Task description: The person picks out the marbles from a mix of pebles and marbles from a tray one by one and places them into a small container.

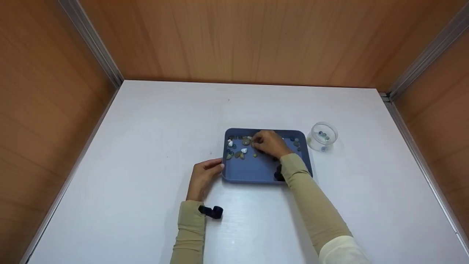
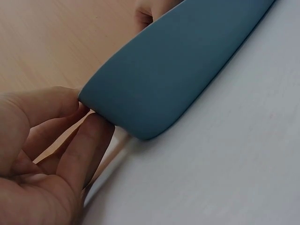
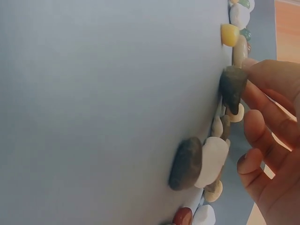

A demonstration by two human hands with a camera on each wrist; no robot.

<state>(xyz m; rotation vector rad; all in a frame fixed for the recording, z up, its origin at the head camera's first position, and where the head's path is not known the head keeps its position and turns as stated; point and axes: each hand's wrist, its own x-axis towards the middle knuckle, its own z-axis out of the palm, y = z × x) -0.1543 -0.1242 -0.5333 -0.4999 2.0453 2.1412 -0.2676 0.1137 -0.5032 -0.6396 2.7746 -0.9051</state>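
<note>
A shallow blue-grey tray point(image 1: 253, 175) lies on the white table, with small stones spread mostly over its far half. My left hand point(image 1: 205, 176) grips the tray's left edge near the front corner; in the left wrist view its fingertips point(image 2: 101, 124) meet the rim. Reaching over the tray, my right hand point(image 1: 270, 143) pinches a dark grey stone point(image 3: 233, 89) between thumb and finger. Around it lie a yellow stone point(image 3: 229, 35), a white oval stone point(image 3: 213, 161), a dark oval stone point(image 3: 186, 164) and a reddish-brown stone point(image 3: 183, 216).
To the right of the tray stands a clear round container point(image 1: 323, 136) with several glassy pebbles in it. A wooden panel point(image 1: 234, 40) rises behind the table point(image 1: 146, 128), with more panels at both sides. Small black cameras sit at both wrists.
</note>
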